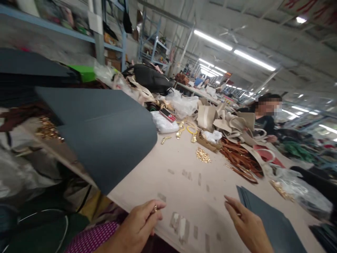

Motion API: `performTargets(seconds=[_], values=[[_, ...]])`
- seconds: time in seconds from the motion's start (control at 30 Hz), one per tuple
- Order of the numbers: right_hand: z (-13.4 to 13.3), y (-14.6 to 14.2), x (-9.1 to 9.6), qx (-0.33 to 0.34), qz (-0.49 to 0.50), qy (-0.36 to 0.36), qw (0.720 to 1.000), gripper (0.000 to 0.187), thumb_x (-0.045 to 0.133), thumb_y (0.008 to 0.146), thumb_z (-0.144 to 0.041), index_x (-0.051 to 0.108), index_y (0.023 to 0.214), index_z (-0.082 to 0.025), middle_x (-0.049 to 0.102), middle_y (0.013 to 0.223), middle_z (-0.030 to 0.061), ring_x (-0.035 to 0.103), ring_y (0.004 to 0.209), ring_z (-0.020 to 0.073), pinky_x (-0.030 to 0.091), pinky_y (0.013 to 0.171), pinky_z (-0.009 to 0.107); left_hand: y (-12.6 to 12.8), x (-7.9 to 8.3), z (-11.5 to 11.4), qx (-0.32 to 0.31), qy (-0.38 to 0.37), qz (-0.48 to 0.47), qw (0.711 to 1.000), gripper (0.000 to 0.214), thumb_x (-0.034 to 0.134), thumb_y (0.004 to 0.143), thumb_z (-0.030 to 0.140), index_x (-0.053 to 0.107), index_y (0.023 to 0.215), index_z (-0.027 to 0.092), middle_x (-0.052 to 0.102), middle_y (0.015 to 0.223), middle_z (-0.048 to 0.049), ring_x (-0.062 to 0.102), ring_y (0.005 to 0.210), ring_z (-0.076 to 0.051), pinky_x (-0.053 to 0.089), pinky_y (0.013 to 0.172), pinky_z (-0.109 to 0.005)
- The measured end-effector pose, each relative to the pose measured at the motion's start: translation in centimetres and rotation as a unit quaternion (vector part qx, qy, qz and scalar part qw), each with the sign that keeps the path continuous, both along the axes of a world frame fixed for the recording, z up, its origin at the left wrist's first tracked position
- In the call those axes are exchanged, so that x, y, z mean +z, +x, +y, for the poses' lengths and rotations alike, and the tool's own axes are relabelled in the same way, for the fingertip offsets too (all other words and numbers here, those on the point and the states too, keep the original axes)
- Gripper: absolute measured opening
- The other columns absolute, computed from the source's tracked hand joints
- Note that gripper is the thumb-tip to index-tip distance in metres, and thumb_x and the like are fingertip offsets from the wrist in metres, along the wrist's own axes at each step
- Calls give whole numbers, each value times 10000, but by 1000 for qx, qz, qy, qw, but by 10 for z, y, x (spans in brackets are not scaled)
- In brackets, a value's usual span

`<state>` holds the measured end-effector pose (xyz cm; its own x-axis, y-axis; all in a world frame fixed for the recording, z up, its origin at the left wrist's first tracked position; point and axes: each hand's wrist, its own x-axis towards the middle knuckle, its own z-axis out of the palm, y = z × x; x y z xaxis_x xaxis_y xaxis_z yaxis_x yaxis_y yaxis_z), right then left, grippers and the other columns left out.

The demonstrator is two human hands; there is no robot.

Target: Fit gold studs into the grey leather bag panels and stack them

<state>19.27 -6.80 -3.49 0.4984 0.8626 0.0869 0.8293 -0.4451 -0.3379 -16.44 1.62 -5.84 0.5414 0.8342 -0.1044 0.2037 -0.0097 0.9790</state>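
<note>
The handling seems unfinished: the left hand [140,223] pinches in its grip a small gold piece [154,209], joined to nothing visible, above the near edge of the bench [184,191], the right hand [249,223], loosely open, appears empty near the dark sheets [276,221], and a gold pile [203,155] lies loose farther away.

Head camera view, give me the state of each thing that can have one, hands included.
Left hand: closed on a small gold-coloured piece
Right hand: open, nothing visibly held
Large dark grey sheet: bent in a curve
Dark grey sheets: stacked flat
Gold-coloured pieces: loose, heaped
Brown straps: piled
Keypad phone: keys up; screen unclear
Ceiling tube lights: lit
</note>
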Motion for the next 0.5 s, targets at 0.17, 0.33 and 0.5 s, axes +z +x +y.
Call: performTargets(seconds=[0.17, 0.33, 0.5], values=[[36, -141, 16, 268, 170, 131, 939, 196, 606, 862, -349, 725, 952, -222, 740, 823, 62, 687, 692, 194, 573, 643, 255, -12, 6, 0, -8, 82, 32, 996, 327, 421, 961, 345, 612, 1203, 235, 689, 1125, -55, 630, 1030, -205, 441, 931, -263], [69, -206, 8, 478, 197, 173, 838, 277, 553, 882, -156, 667, 1121, -238, 705, 991, 86, 684, 881, 178, 575, 738, 236, -23, 7, 5, -22, 124, 30, 992, 264, 383, 894, 147, 624, 995, 184, 681, 1002, -73, 625, 949, -193, 439, 855, -249], [88, -228, -22, 475, 206, 170, 838, 146, 602, 876, -217, 721, 853, -299, 703, 822, 43, 688, 738, 176, 566, 658, 247, -32, -33, 17, 7, 144, 70, 987, 124, 454, 695, 95, 526, 713, 195, 637, 735, -52, 592, 698, -193, 402, 631, -256]])
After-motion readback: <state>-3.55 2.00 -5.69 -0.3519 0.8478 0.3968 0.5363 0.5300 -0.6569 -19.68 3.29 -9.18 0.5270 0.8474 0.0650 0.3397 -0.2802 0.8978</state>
